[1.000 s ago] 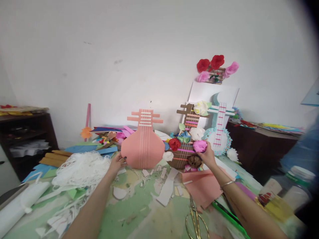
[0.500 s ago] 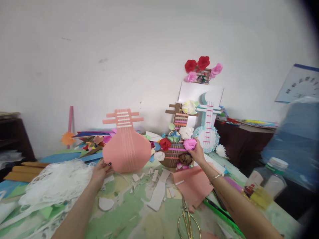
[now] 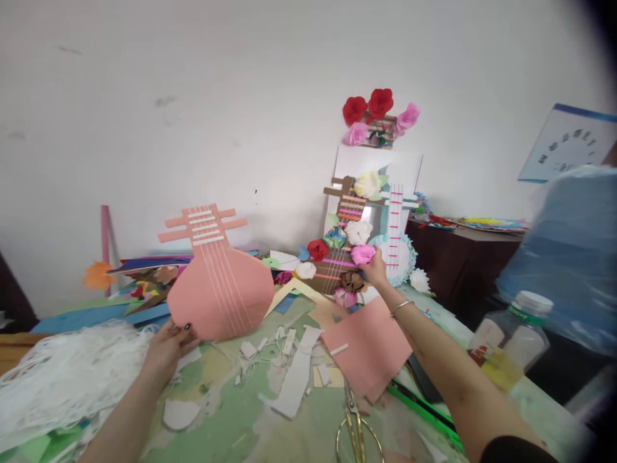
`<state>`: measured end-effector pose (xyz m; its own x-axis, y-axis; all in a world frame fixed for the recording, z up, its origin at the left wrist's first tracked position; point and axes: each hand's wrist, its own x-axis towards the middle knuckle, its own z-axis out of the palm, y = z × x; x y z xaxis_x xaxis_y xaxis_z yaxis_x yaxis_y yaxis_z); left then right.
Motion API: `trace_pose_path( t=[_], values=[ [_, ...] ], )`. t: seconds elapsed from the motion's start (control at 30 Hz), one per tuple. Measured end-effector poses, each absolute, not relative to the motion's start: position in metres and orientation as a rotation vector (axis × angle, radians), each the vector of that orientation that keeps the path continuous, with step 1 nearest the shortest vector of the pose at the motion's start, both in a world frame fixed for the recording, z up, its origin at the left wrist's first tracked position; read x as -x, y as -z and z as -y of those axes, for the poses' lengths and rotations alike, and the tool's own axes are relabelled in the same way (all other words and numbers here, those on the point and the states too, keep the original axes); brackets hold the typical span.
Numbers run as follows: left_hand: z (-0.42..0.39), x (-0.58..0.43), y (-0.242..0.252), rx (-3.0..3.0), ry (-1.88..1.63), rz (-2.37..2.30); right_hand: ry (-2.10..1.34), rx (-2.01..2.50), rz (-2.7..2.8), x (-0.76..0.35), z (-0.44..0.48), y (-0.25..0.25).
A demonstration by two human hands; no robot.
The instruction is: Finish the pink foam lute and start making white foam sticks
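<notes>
My left hand (image 3: 166, 350) grips the lower left edge of a pink paper lute (image 3: 219, 289), fingers closed at its rim. The lute leans to the left and has white strings and several white frets. On the other side, my right hand (image 3: 377, 269) is closed on the right edge of a brown paper lute (image 3: 332, 267), beside its pink paper flower (image 3: 362, 254). Red, white, blue and brown paper flowers cover much of this lute, and it tilts to the right. Some of my right fingers are hidden behind it.
Gold-handled scissors (image 3: 357, 431) and a pink paper sheet (image 3: 369, 347) lie in front. White paper strips (image 3: 62, 373) are heaped at left. A plastic bottle (image 3: 511, 341) stands at right. Behind are a white-and-blue paper lute (image 3: 394, 238) and a white board (image 3: 407, 164).
The pink lute has moved left and tipped leftward in my left hand. The brown lute now leans further right in my right hand. The whole view has shifted somewhat to the right.
</notes>
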<state>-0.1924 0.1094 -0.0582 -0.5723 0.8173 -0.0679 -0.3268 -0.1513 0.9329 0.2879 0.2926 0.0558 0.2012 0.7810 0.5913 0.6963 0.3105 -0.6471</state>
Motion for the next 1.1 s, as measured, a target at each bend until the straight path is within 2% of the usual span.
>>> trace_pose_path(
  t=[0.4,0.77,1.1],
  values=[
    [-0.106,0.186,0.055,-0.627,-1.806,-1.304,0.078,1.659,1.219,-0.294,-0.375,-0.101],
    [-0.113,0.195,0.066,-0.629,-1.786,-1.366,0.215,1.794,1.305,-0.292,-0.429,-0.071],
    [-0.11,0.186,0.053,-0.538,-1.754,-1.402,0.386,1.586,1.494,-0.288,-0.407,-0.063]
  ],
)
